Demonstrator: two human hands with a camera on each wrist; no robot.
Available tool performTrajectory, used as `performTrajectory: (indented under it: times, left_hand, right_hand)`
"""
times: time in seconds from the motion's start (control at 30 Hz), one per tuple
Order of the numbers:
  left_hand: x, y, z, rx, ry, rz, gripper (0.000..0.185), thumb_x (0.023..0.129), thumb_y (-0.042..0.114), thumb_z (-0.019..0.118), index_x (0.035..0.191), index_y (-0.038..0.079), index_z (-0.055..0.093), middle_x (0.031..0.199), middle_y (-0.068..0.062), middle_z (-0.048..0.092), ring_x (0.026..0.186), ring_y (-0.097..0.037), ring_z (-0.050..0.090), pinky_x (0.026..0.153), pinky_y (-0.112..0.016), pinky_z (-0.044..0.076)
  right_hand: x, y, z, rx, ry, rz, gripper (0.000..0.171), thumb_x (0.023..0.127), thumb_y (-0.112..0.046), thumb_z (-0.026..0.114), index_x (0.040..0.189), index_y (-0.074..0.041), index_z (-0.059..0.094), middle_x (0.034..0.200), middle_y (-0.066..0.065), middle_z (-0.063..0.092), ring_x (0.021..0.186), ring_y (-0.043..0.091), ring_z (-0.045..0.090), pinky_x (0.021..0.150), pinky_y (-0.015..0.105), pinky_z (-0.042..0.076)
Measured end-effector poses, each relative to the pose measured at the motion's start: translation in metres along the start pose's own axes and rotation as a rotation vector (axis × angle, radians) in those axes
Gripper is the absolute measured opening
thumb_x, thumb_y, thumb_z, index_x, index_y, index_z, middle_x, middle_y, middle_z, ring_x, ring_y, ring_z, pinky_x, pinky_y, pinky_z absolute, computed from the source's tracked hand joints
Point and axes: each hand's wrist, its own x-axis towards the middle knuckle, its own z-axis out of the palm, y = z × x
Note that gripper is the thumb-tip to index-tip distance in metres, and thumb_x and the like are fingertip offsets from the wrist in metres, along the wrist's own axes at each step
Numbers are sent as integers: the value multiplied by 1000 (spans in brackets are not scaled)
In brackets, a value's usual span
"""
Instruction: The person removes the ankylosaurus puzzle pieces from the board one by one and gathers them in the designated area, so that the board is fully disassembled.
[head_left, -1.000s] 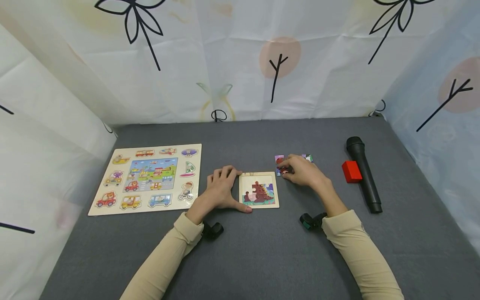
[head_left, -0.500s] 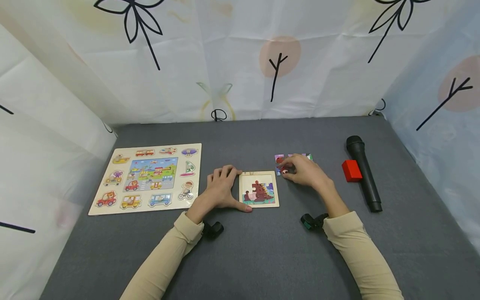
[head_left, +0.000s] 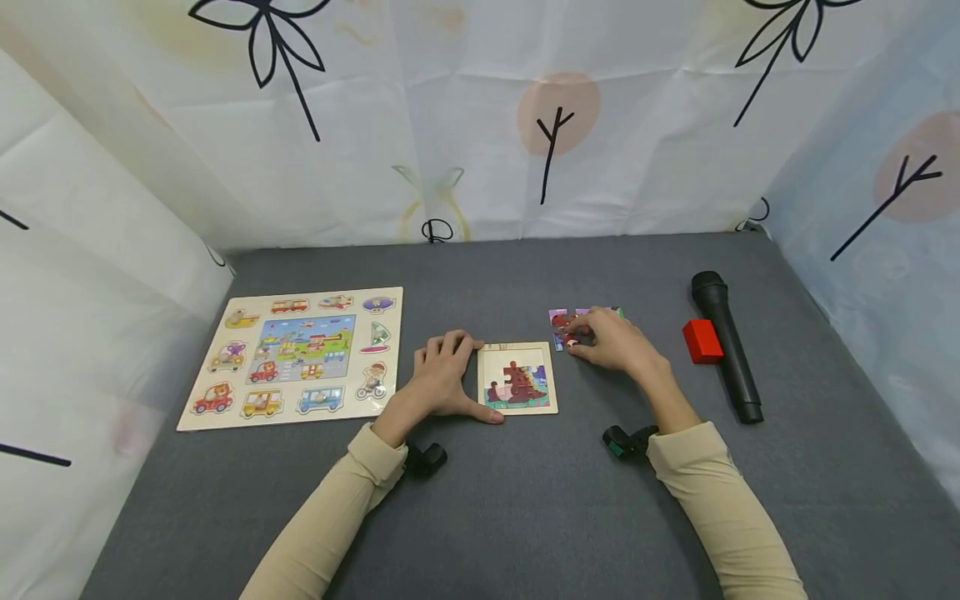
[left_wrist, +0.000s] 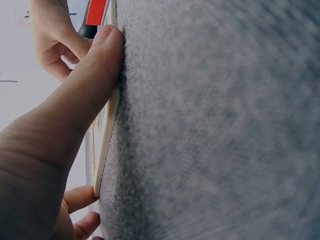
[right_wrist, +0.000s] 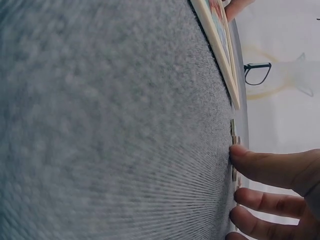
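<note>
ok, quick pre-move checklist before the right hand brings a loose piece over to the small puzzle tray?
1. Small puzzle tray braced: left hand rests at its left edge, thumb along the near edge. Ok.
2. Right hand on the loose pieces: fingertips touching. Ok.
3. Piece actually pinched: cannot tell, fingers hide it.
4. Open slot in tray: upper part looks bare. Ok.
5. Path from pieces to tray: nothing lies between. Ok.
6. Red block and microphone off to the right. Ok.
</note>
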Motion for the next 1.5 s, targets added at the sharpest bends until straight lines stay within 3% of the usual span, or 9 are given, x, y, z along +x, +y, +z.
performTrajectory:
  times: [0.2,0.4,0.53,0.63,0.8,0.9,1.0,1.23,1.5]
  left_hand:
    - [0,0,0,6,-1,0,116,40,86,63,136,27,37,140,-4,27,119,-30,27,92,-49,24]
    - [0,-1,1,9,7,-1,117,39,87,62,136,27,37,139,-3,28,119,-30,28,92,-49,24]
    - [1,-1,1,10,9,0,117,39,88,61,136,27,37,138,-3,28,118,-30,28,91,-49,24]
    - [1,-2,1,12,8,1,117,39,89,60,136,27,37,138,-3,28,118,-30,28,91,-49,24]
    - [1,-2,2,20,4,0,118,39,89,59,136,27,36,138,-3,28,120,-31,27,91,-49,25]
    - [1,-2,2,18,4,-1,117,38,89,59,136,28,36,138,-3,28,121,-31,27,91,-49,25]
    - [1,-2,2,12,1,0,117,39,89,59,135,28,37,138,-3,28,121,-31,27,90,-49,24]
    - [1,-3,2,6,-2,9,116,39,89,60,135,27,37,139,-4,27,121,-31,26,91,-49,24]
    - [1,-3,2,1,7,14,116,40,88,60,135,27,37,139,-3,27,121,-31,27,90,-49,24]
  right_hand:
    - [-2,-2,-1,-19,9,-4,30,79,-15,74,106,-4,69,83,10,56,75,20,45,64,34,35]
    - [-5,-13,-5,-44,15,20,34,81,-19,72,113,-8,66,92,11,56,78,20,48,63,35,40]
    - [-6,-24,-7,-22,19,-9,37,80,-20,73,114,-7,65,96,11,57,77,21,52,62,35,42]
    - [-6,-33,-5,-1,3,-42,39,81,-21,72,115,-5,64,101,12,57,81,23,55,66,35,45]
    - [-5,-50,-1,-2,-30,-67,39,82,-24,71,117,-7,64,116,13,57,101,28,55,82,46,44]
    - [-5,-58,5,0,-54,-72,39,82,-25,71,117,-11,64,112,10,58,92,24,55,75,43,46]
    - [-4,-66,11,12,-83,-82,37,82,-25,71,117,-13,65,100,6,56,71,16,49,58,32,41]
    - [-3,-78,25,1,-133,-144,35,83,-25,70,115,-12,65,95,4,55,70,13,48,59,26,41]
    - [-1,-82,31,-46,-150,-148,37,80,-26,73,114,-13,67,94,3,54,68,12,47,56,26,39]
